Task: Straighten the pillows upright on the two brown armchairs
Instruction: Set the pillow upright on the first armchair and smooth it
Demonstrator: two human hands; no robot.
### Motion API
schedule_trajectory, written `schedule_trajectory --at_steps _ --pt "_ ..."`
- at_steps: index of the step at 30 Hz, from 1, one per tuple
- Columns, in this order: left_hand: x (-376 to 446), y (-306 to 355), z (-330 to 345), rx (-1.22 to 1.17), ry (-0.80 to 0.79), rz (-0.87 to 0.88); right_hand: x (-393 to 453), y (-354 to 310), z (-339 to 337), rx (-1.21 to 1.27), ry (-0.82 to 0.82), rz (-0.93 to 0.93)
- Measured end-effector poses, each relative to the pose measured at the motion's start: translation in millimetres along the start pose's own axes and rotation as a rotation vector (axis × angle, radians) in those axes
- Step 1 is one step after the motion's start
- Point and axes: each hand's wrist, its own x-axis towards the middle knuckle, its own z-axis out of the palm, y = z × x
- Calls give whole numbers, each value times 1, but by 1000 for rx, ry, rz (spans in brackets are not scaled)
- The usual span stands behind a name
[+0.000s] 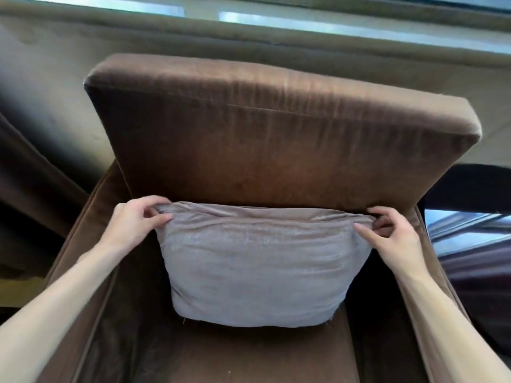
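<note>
A grey-mauve velvet pillow (254, 266) stands upright on the seat of a brown armchair (276, 139), leaning against its backrest. My left hand (138, 219) pinches the pillow's top left corner. At the top right corner my right hand (392, 230) grips the fabric with thumb and fingers. Both forearms reach in over the armrests. Only this one armchair is in view.
Beige curtains (55, 92) hang behind and to the left of the chair, under a bright window (276, 20). A dark glossy surface (470, 244) sits just right of the right armrest. The brown seat cushion (249, 355) shows in front of the pillow.
</note>
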Motion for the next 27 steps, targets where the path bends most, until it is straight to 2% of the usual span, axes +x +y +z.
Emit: schedule_trajectory --at_steps 2,4,10,14,16,19,22,24,27 --pt "3 4 4 38 46 -19 5 2 9 -143 30 -52" --pt "6 4 4 -32 121 -75 9 4 9 -210 97 -74" --pt "-4 -3 15 -200 293 -172 6 10 5 -234 244 -66" --pt "-5 -2 18 -235 313 -217 -2 16 18 -182 232 49" --pt "-5 -1 17 -260 319 -228 -2 10 17 -166 283 55" --pt "-12 4 19 -255 341 -207 -11 -3 14 -160 282 79" --pt "-25 8 20 -204 310 -156 -27 -11 7 -178 150 113" --pt "-41 13 14 -166 294 -78 -46 -24 -2 -158 103 62" --pt "-73 21 -1 -92 345 61 -82 -53 -14 -136 157 -46"
